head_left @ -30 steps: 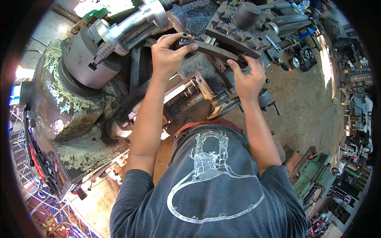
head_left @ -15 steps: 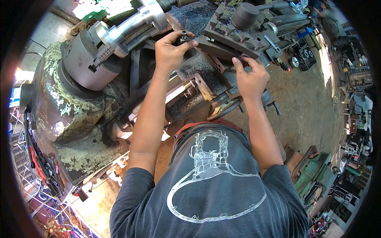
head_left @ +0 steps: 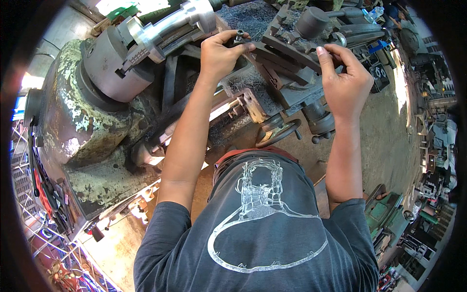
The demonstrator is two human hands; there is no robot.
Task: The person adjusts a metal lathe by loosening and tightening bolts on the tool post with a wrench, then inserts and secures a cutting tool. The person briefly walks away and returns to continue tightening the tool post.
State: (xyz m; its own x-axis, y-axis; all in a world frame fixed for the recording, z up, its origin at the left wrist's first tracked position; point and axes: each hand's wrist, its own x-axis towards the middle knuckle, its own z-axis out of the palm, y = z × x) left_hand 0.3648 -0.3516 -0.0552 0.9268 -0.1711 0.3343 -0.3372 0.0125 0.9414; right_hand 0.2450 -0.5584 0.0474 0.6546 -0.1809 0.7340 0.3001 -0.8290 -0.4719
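My left hand [head_left: 221, 56] pinches the near end of a dark, square-sided tool holder [head_left: 279, 59], its thumb laid along the bar. A small round metal piece [head_left: 240, 35] stands up at that end, by the fingertips. The bar sits at the lathe's tool post [head_left: 292, 48], under a row of clamping bolts. My right hand [head_left: 346, 80] is apart from the bar, to the right of the tool post. Its fingers are curled, with the thumb tip near the index finger; what they hold, if anything, is hidden.
At upper left a lathe chuck [head_left: 116, 65] grips a shiny stepped metal workpiece [head_left: 170, 27]. Curly metal shavings [head_left: 245, 17] lie beyond the tool post. Below the carriage is a handwheel [head_left: 279, 134]. A green machine [head_left: 384, 211] stands at lower right, and another person [head_left: 394, 17] shows at the upper right.
My right hand has left the far end of the tool holder and moved up and to the right. My left hand keeps its pinch on the bar. The view has shifted slightly.
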